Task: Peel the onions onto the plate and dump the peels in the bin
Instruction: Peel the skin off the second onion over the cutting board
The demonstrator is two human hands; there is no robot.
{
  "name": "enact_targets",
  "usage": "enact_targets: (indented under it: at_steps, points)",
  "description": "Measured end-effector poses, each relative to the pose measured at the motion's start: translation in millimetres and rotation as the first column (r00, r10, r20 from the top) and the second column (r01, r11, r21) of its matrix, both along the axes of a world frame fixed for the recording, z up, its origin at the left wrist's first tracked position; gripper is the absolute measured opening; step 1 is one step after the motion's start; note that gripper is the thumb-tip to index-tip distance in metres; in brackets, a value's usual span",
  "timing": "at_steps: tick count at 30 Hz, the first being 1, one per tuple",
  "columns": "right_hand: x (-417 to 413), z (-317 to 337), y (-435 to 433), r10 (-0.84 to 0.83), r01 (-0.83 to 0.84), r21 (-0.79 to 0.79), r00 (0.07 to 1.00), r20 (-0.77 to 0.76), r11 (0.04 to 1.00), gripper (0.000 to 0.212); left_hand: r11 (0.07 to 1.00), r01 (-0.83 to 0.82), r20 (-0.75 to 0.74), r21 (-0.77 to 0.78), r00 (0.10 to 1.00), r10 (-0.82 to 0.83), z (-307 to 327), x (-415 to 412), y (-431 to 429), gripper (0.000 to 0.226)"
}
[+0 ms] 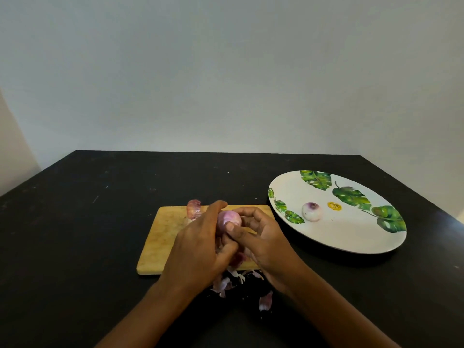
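Step in hand: peeling, by my judgement. You hold the held onion (pixel 229 218) just above the cutting board (pixel 160 237), and most of its pale pink flesh is bare.
Left hand: your left hand (pixel 198 249) wraps the held onion from the left, with the fingers (pixel 216 206) curled over its far side.
Right hand: your right hand (pixel 263 244) grips it from the right, thumb pressed on the near face and the other digits curled behind. I cannot tell whether they pinch a strip of skin.
Plate: one peeled onion (pixel 312 211) lies on the left part of the plate (pixel 351 244), well apart from your hands.
Peels: loose peels (pixel 226 282) lie on the counter (pixel 75 222) at the board's near edge, below your wrists. A larger peel piece (pixel 193 209) sits at the board's far edge.
Bin: not in view.
Progress: judged about midway, with no peels dumped yet.
Next move calls for: strip any skin that remains, then carry the held onion right and set it beside the peeled onion. The peels are scattered over both board and counter, so you will have to gather them before the bin.
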State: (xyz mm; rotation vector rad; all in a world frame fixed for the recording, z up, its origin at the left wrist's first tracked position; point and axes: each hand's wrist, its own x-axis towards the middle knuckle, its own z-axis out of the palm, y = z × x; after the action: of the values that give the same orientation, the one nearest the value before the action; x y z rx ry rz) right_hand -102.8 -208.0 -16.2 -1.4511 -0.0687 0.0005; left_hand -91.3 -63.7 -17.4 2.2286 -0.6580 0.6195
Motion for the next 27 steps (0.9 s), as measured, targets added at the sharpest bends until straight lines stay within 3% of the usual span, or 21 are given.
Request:
enact_targets:
  at_steps: [3, 14, 19, 24, 27]
  points:
    - [-0.4, -0.1, 0.7, -0.019, 0.019, -0.015, 1.000, -0.015, 1.000, 0.045, 1.000, 0.016, -0.009, 0.001, 1.000, -0.016, 0.2, 0.3, 1.6, 0.055]
    - [-1.7, 4.9, 1.7, -0.024, 0.025, 0.119, 1.000, -0.014, 0.993, 0.035, 0.935, 0.102, -0.127, -0.341, 0.980, -0.153, -2.8, 4.5, -3.2, 0.036]
    - [-3.8, 7.6, 2.8, -0.014, 0.012, 0.097, 1.000, 0.026, 0.995, 0.027, 0.926, 0.030, -0.168, -0.377, 0.981, -0.100, -5.9, -0.8, -12.8, 0.024]
    - [-5.2, 11.7, 7.4, 0.026, -0.028, 0.094, 1.000, 0.017, 0.995, 0.019, 0.911, -0.067, -0.036, -0.407, 0.998, 0.058, -3.7, 0.1, -11.6, 0.022]
    - [-4.6, 16.2, 10.3, 0.057, -0.041, 0.263, 0.997, -0.054, 0.964, 0.023, 0.905, -0.074, -0.005, -0.420, 0.997, 0.079, 0.1, 4.4, -6.5, 0.025]
